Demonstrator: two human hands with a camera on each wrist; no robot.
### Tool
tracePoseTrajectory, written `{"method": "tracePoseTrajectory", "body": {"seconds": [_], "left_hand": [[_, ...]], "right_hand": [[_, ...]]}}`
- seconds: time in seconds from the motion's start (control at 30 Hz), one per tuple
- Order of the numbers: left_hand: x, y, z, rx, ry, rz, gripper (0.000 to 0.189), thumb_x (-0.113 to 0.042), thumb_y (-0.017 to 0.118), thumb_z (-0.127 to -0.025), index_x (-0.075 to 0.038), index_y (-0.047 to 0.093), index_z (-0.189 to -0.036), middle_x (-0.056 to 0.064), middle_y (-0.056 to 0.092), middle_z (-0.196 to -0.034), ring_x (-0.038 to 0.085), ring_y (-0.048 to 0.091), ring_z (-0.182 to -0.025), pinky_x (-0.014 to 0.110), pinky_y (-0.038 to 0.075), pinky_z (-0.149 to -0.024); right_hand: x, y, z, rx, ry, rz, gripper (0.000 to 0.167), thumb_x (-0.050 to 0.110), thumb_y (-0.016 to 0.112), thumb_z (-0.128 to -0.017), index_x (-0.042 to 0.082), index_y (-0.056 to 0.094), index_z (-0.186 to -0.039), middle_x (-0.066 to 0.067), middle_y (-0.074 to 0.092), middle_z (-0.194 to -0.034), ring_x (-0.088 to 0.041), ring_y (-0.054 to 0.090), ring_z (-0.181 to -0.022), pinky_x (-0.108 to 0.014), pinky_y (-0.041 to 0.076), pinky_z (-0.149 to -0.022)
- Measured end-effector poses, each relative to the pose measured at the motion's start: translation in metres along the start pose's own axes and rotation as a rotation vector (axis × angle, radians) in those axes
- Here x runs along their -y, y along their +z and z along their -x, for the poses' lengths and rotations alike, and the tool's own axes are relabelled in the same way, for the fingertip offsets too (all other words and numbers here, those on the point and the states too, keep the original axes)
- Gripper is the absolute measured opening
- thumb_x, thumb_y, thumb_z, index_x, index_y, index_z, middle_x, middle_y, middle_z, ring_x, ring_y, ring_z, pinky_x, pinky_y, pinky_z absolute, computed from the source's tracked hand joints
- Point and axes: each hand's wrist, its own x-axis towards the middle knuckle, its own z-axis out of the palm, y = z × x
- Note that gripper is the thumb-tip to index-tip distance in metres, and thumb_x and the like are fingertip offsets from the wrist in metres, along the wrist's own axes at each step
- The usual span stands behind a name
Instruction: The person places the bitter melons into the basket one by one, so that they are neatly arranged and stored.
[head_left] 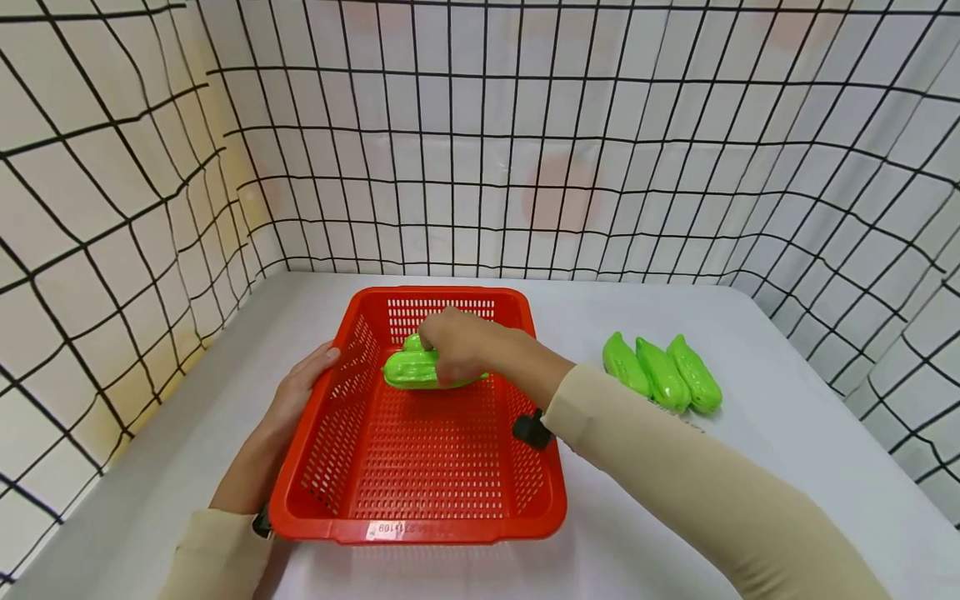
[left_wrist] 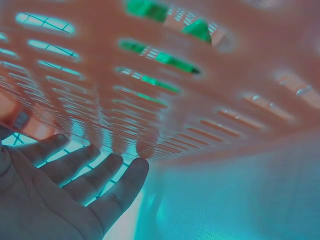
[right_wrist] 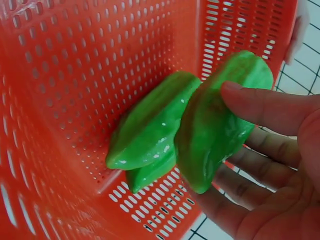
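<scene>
In the head view a red plastic basket (head_left: pixel 420 531) with slotted walls stands before me. My right hand (head_left: pixel 461 346) reaches down inside its far half. In the right wrist view it grips a glossy green star fruit (right_wrist: pixel 215 125), thumb on one side and fingers on the other. Against the held one lie other green star fruits (right_wrist: pixel 152 122) inside the basket, one partly covered by another. My left hand (head_left: pixel 296 392) is at the basket's left side, fingertips by the rim. The left wrist view shows its fingers (left_wrist: pixel 122 187) nearly straight, tips against the slotted outer wall.
Three more green star fruits (head_left: pixel 663 375) lie side by side on the white table (head_left: pixel 637 492), right of the basket and beyond the right forearm. Black wire mesh (head_left: pixel 495 158) encloses the table at the back and both sides.
</scene>
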Motion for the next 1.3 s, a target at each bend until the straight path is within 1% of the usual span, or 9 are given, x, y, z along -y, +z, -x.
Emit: {"method": "tracePoseTrajectory", "body": {"seconds": [0.1,0.17,0.33,0.6,0.8,0.97,1.13,1.3], "left_hand": [[0.000,0.000,0.000,0.004,0.004,-0.002,0.058,-0.043,0.036,-0.110,-0.014,0.026,-0.158,0.011,0.059,-0.121,0.018,0.072,-0.091,0.038,0.062,-0.075],[0.000,0.000,0.000,0.002,0.005,-0.007,0.058,-0.043,0.036,-0.110,-0.014,0.026,-0.158,0.012,0.059,-0.121,0.018,0.072,-0.091,0.039,0.062,-0.075],[0.000,0.001,0.000,-0.014,0.002,-0.017,0.059,-0.045,0.037,-0.109,-0.015,0.026,-0.159,0.012,0.058,-0.124,0.021,0.072,-0.094,0.040,0.062,-0.077],[0.001,0.001,0.001,-0.028,-0.004,-0.027,0.060,-0.048,0.037,-0.108,-0.019,0.025,-0.159,0.014,0.057,-0.129,0.026,0.072,-0.098,0.043,0.061,-0.081],[0.001,0.001,-0.001,-0.024,-0.011,-0.016,0.060,-0.047,0.038,-0.109,-0.017,0.026,-0.159,0.013,0.058,-0.126,0.023,0.072,-0.096,0.041,0.062,-0.079],[0.001,0.001,-0.001,-0.015,-0.002,-0.017,0.059,-0.045,0.037,-0.109,-0.015,0.026,-0.158,0.012,0.059,-0.124,0.022,0.073,-0.095,0.041,0.062,-0.078],[0.001,0.000,-0.002,-0.013,0.011,-0.027,0.059,-0.044,0.037,-0.109,-0.013,0.026,-0.158,0.012,0.059,-0.123,0.020,0.072,-0.093,0.040,0.062,-0.077],[0.002,0.001,-0.002,-0.027,0.008,-0.035,0.059,-0.045,0.038,-0.109,-0.014,0.027,-0.158,0.010,0.059,-0.122,0.020,0.072,-0.093,0.039,0.062,-0.077]], "right_hand": [[-0.002,0.005,-0.002,0.037,0.013,0.032,0.015,0.003,0.078,-0.083,0.009,0.067,-0.092,-0.002,0.060,-0.083,-0.017,0.052,-0.076,-0.023,0.047,-0.059],[-0.003,0.009,-0.003,0.054,0.021,0.046,0.015,0.003,0.077,-0.083,0.009,0.066,-0.089,-0.002,0.058,-0.080,-0.016,0.050,-0.074,-0.023,0.046,-0.057],[-0.004,0.015,-0.004,0.073,0.024,0.057,0.017,0.004,0.079,-0.083,0.010,0.064,-0.087,-0.001,0.058,-0.080,-0.016,0.050,-0.074,-0.023,0.047,-0.057],[0.000,0.020,-0.005,0.088,0.041,0.064,0.021,0.005,0.082,-0.082,0.010,0.063,-0.089,-0.002,0.059,-0.083,-0.016,0.051,-0.075,-0.024,0.049,-0.059],[0.002,0.028,-0.008,0.110,0.048,0.163,0.024,0.007,0.081,-0.082,0.011,0.060,-0.094,0.000,0.057,-0.085,-0.016,0.047,-0.074,-0.024,0.046,-0.059],[0.001,0.037,-0.012,0.130,0.047,0.221,0.027,0.012,0.083,-0.083,0.012,0.062,-0.099,0.001,0.060,-0.088,-0.016,0.051,-0.075,-0.026,0.049,-0.062],[0.001,0.042,-0.014,0.116,0.046,0.255,0.030,0.013,0.086,-0.081,0.013,0.064,-0.101,0.003,0.061,-0.089,-0.016,0.054,-0.077,-0.029,0.052,-0.066],[0.001,0.045,-0.015,0.088,0.050,0.299,0.034,0.015,0.088,-0.078,0.015,0.066,-0.104,0.003,0.062,-0.090,-0.017,0.057,-0.079,-0.031,0.053,-0.067]]}}
